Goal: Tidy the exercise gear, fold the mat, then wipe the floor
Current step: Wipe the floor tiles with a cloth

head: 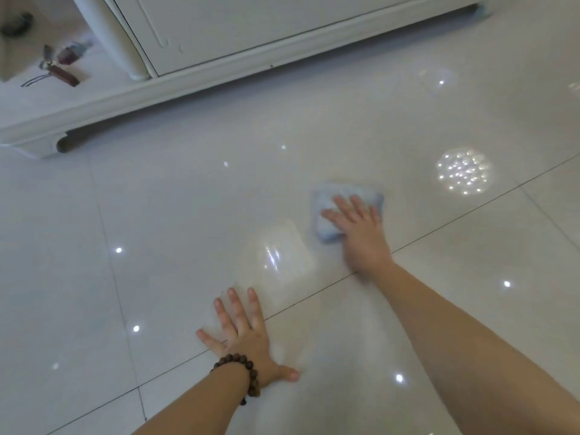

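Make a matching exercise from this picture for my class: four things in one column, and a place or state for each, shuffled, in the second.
Things:
1. pale blue folded cloth
2. left hand
3. brown wooden bead bracelet
4. white cabinet

Places or states:
A. flat on the glossy white tiled floor, fingers spread, holding nothing
B. standing at the top of the view, on curved feet
C. under the right hand, pressed to the floor
D. around the left wrist

Pairs: 1-C, 2-A, 3-D, 4-B
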